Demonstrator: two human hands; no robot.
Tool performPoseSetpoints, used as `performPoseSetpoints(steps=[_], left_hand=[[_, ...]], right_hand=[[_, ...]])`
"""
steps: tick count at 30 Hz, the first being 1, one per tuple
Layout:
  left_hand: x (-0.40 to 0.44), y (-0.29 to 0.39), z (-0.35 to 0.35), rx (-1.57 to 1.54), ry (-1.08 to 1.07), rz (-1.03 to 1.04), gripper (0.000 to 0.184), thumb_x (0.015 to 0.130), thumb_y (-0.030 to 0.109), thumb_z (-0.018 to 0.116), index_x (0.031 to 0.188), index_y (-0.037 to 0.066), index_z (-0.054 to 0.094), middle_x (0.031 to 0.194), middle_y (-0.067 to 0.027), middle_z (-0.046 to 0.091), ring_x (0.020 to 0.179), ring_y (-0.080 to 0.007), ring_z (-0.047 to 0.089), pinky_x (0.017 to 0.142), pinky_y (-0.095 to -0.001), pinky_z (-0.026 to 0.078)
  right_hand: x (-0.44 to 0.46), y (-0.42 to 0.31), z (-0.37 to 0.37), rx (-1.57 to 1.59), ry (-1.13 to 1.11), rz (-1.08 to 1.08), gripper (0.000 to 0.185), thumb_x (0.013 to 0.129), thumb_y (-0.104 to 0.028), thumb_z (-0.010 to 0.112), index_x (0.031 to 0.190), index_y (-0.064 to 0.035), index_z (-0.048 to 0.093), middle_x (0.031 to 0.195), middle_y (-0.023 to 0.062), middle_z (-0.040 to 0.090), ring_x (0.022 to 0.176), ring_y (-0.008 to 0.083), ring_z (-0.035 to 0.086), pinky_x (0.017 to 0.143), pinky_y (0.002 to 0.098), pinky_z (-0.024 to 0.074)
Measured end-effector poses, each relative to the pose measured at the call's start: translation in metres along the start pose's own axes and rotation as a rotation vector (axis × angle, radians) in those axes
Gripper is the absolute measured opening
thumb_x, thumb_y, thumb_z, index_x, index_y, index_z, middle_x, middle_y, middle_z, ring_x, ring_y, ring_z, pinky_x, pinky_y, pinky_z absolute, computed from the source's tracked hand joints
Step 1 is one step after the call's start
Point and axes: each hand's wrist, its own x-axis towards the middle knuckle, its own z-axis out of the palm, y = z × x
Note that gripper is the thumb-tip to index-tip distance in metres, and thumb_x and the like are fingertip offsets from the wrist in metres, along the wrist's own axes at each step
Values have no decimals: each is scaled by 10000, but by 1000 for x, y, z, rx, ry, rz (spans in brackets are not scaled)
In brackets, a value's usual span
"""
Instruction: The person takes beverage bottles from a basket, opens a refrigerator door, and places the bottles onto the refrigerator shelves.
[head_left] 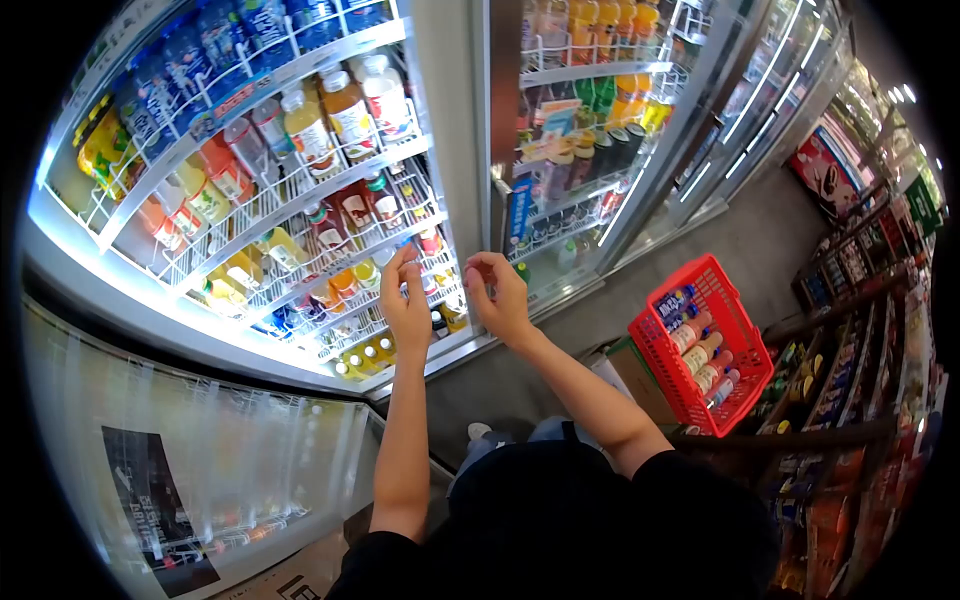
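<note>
- Wearing a black top (560, 520), with blue jeans (550, 430) and a pale shoe (479, 431) visible below.
- Reaching forward with both bare arms, bent slightly and raised between body and fridge.
- Holding left hand (408, 300) and right hand (500, 300) up, apart, with fingers loosely curled on each; cannot tell whether gripping anything small.
- Flanked at lower left by an open fridge door (250, 440), with unreadable white writing on a black panel (155, 510); below it, a carton (290, 580) with large dark letters, including an "E".
- At right, well apart from the hands, a red basket (765, 375) beside a cardboard box (635, 375), with several capped bottles (705, 360) and a blue package (678, 302) inside.
- Just beyond the hands, an open fridge (452, 120) with wire shelves of drinks (340, 115), including blue-labelled bottles (225, 45) up top; too small to read.
- Farther along, closed glass doors (690, 100), with white characters on a blue sign (520, 208).
- Off to the far right, racks of packaged goods (850, 370).
</note>
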Motion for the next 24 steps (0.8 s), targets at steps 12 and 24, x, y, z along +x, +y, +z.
performPoseSetpoints(steps=[12, 24], left_hand=[[-119, 45, 169, -123, -350, -70, 263, 995, 95, 532, 1230, 14, 620, 1061, -86, 672, 882, -131, 625, 786, -259, 483], [-178, 64, 273, -96, -800, -56, 315, 983, 109, 544, 1290, 65, 597, 1103, -76, 664, 878, -134, 624, 779, -273, 502]], right_hand=[[-73, 19, -240, -166, 314, -9, 76, 974, -31, 551, 1037, 12, 556, 814, 43, 600, 701, 86, 597, 640, 228, 485], [-165, 25, -453, -467, 675, 158, 110, 976, -61, 551, 1061, -3, 589, 917, 41, 610, 873, 115, 611, 791, 251, 498]])
